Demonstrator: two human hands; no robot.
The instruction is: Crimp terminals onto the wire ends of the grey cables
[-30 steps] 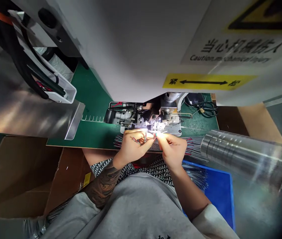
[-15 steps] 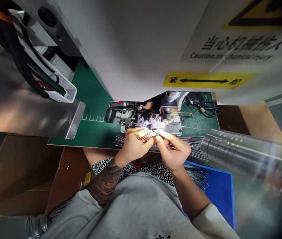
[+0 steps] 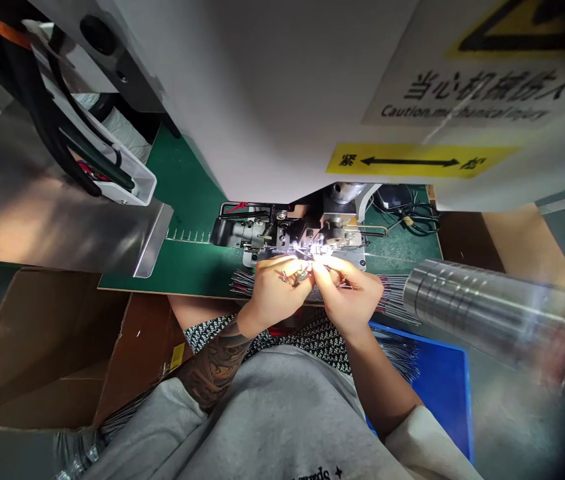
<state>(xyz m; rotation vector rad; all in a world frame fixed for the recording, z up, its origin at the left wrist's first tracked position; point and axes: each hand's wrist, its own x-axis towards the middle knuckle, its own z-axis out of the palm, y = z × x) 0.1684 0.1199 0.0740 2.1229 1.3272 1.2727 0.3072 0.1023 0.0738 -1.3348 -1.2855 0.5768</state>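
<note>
My left hand (image 3: 276,292) is closed on thin wires (image 3: 303,274), their coloured ends showing between thumb and fingers. Beside it, my right hand (image 3: 351,299) pinches a wire; its tip is hidden by the fingers and the glare. The fingertips of both hands nearly meet at the front of a brightly lit crimping machine (image 3: 287,233). A bundle of grey and red wires (image 3: 396,299) lies under the hands along the table's front edge, sticking out on both sides.
A terminal strip (image 3: 190,236) runs across the green table (image 3: 182,170) from a metal plate (image 3: 62,213). The white machine housing (image 3: 272,87) hangs close above. A shiny metal cylinder (image 3: 482,307) is at right, a blue bin (image 3: 445,400) below it, a cardboard box (image 3: 47,347) at left.
Both hands have drawn slightly closer together at the lit machine front. The coloured wire end between my right fingertips is now mostly covered. The camera has shifted a little.
</note>
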